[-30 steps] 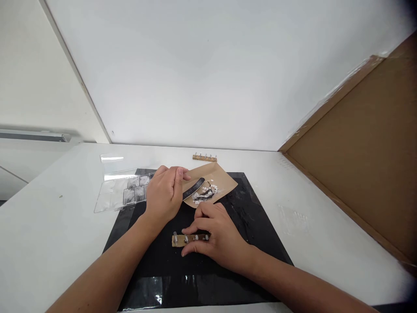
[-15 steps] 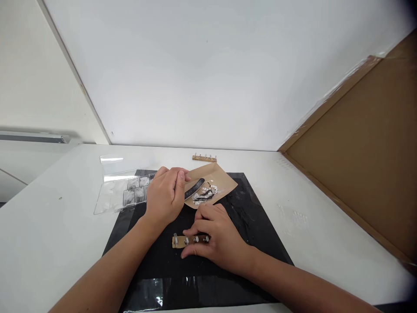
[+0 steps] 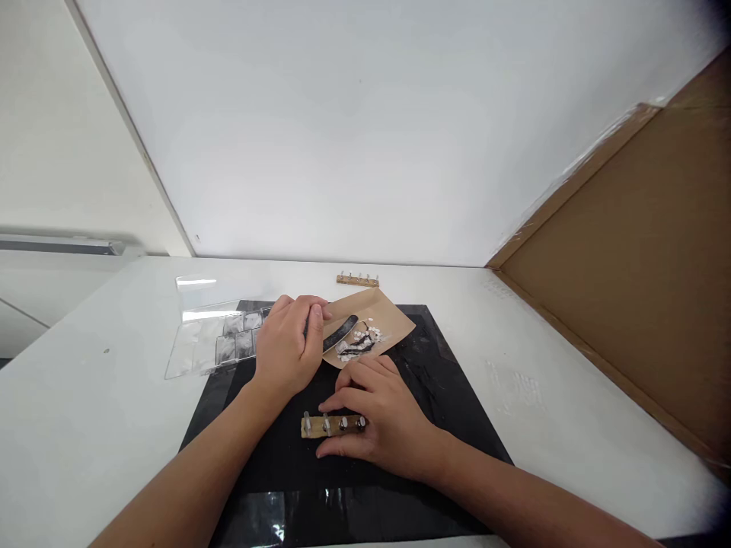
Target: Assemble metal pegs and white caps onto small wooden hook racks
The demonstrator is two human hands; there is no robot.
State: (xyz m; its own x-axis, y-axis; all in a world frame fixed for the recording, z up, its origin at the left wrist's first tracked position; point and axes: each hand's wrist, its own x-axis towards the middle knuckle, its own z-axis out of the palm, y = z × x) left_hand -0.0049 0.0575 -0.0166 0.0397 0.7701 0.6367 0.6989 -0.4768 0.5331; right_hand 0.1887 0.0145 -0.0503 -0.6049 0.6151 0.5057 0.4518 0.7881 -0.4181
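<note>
Scarcely anything has moved since the frame half a second earlier: both hands and the near strip keep nearly the same places, with only a slight shift of the whole view. Tan nail-tip strip (image 3: 315, 431), bearing four visible clear tips (image 3: 343, 423), lies crosswise on the black mat (image 3: 285, 466). Right hand (image 3: 391, 418) covers its right end; thumb and index finger are curved and parted along its two long edges, though whether they press on it cannot be told. Left hand (image 3: 290, 342) is half curled at the edge of the brown paper (image 3: 395, 310); whether it grips the curved black file (image 3: 343, 332) beside it cannot be told. White fragments (image 3: 371, 333) lie on the paper. Behind, a second strip (image 3: 357, 281) rests on the white table (image 3: 114, 434); at left, a clear compartment case (image 3: 196, 348) partly overlaps the mat.
</note>
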